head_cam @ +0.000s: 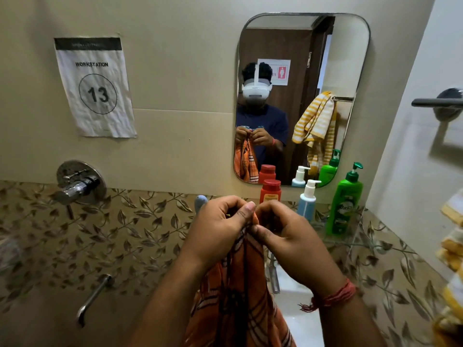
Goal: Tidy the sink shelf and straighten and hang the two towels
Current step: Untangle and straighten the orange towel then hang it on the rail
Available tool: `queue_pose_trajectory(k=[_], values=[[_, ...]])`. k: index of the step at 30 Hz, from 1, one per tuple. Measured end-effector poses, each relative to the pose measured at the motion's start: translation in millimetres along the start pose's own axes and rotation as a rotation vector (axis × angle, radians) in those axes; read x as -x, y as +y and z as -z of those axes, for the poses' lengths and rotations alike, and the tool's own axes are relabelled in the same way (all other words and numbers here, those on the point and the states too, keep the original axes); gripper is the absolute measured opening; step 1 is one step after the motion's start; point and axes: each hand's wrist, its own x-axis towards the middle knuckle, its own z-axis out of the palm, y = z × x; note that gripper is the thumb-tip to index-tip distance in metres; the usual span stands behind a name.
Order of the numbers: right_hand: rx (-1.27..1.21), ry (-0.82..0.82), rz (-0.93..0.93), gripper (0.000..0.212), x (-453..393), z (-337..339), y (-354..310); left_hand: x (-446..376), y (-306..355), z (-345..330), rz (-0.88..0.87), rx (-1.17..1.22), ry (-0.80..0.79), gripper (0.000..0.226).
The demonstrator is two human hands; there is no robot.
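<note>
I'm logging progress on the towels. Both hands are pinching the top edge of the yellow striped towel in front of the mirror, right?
Not quite. The head view shows the left hand and right hand pinching the top edge of the orange checked towel in front of the mirror. The yellow striped towel hangs at the right edge.

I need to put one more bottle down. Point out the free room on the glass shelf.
The glass shelf is bare in front of the green bottle and rightward to the wall. Behind the hands, the red bottle and white pump bottle crowd it; its left part is hidden.
</note>
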Motion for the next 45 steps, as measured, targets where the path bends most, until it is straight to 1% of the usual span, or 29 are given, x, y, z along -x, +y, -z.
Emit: queue_pose_trajectory(k=[2,4,5,7,8,9,10,12,14,16,18,19,20,22,23,24,25,26,27,28,30,31,32,34,35,38,41,43,45], values=[[-0.123,-0.045,-0.069,0.019,-0.5,0.5,1.3,-0.4,2.0,1.4,-0.013,-0.013,-0.024,0.026],[-0.313,-0.165,-0.137,0.012,-0.1,3.8,2.3,0.1,3.7,2.4,-0.005,0.006,-0.029,0.027],[-0.449,-0.193,-0.176,0.009,0.6,4.6,2.5,0.3,4.1,3.0,0.0,0.022,-0.019,0.027],[-0.807,-0.201,-0.293,0.029,2.1,3.2,4.6,-0.1,4.6,3.7,0.01,0.071,0.004,0.025],[-0.946,-0.192,-0.347,0.042,2.3,1.4,5.5,0.1,5.4,3.9,0.013,0.09,0.009,0.024],[-1.02,-0.178,-0.383,0.049,2.3,-0.9,5.9,0.5,6.0,4.1,0.016,0.1,0.009,0.025],[-1.032,-0.159,-0.4,0.049,2.1,-2.9,5.2,0.8,6.2,3.9,0.014,0.103,0.008,0.025],[-1.013,-0.106,-0.405,0.036,0.4,-6.3,2.7,1.6,5.6,4.1,0.011,0.103,0.018,0.025],[-1.012,-0.087,-0.395,0.031,-1.4,-5.1,3.1,4.0,5.0,3.9,0.009,0.155,0.055,0.026],[-1.029,-0.15,-0.375,0.034,0.2,0.1,4.5,7.4,5.7,5.1,0.015,0.221,0.116,0.029],[-1.098,-0.21,-0.376,0.044,4.8,7.0,11.1,9.0,3.3,10.9,0.025,0.231,0.196,0.03],[-1.121,-0.213,-0.387,0.044,7.6,11.7,15.5,8.0,-1.9,16.0,0.039,0.232,0.246,0.031],[-1.107,-0.2,-0.395,0.043,10.4,17.1,20.8,6.4,-8.1,22.8,0.059,0.243,0.304,0.032],[-0.96,-0.134,-0.421,0.047,15.4,27.7,29.1,2.7,-21.4,38.1,0.112,0.274,0.426,0.032],[-0.865,-0.082,-0.431,0.048,17.2,32.5,32.0,2.4,-28.3,42.7,0.132,0.247,0.461,0.031],[-0.79,-0.025,-0.434,0.045,17.6,36.1,33.8,3.1,-34.3,44.6,0.14,0.174,0.452,0.028],[-0.725,0.021,-0.421,0.04,17.3,38.7,33.7,5.1,-37.2,43.6,0.137,0.078,0.391,0.021],[-0.662,0.046,-0.392,0.033,16.3,39.7,29.7,8.2,-35.6,39.4,0.13,-0.016,0.293,0.013],[-0.607,0.038,-0.349,0.027,14.3,38.9,23.3,11.4,-32.2,32.6,0.119,-0.075,0.165,0.011],[-0.562,0.003,-0.305,0.024,11.4,36.5,15.2,14.4,-25.6,24.9,0.107,-0.087,0.02,0.023],[-0.475,-0.08,-0.222,0.022,6.6,29.1,0.5,19.7,-8.0,8.2,0.105,0.022,-0.219,0.047],[-0.437,-0.103,-0.185,0.021,4.9,25.5,-4.1,20.9,-2.6,1.0,0.087,0.056,-0.287,0.049],[-0.401,-0.105,-0.16,0.022,3.8,22.9,-6.5,20.2,-1.4,-4.1,0.052,0.049,-0.315,0.043],[-0.367,-0.056,-0.159,0.028,2.9,22.1,-5.9,19.4,0.0,-6.1,0.014,0.023,-0.255,0.021],[-0.373,-0.021,-0.181,0.031,4.1,24.1,-4.0,18.9,-1.0,-4.8,0.009,0.049,-0.193,0.017],[-0.392,-0.007,-0.242,0.03,13.3,32.0,4.3,15.3,-6.8,3.4,0.015,0.164,0.032,0.032],[-0.439,-0.033,-0.318,0.029,24.0,37.0,16.4,13.1,-10.0,11.8,0.074,0.3,0.274,0.033],[-0.418,0.028,-0.331,0.031,26.7,39.6,21.6,12.3,-17.1,16.2,0.119,0.323,0.359,0.034],[-0.392,0.116,-0.299,0.035,26.2,41.9,23.7,13.5,-18.7,16.4,0.161,0.274,0.366,0.035]])
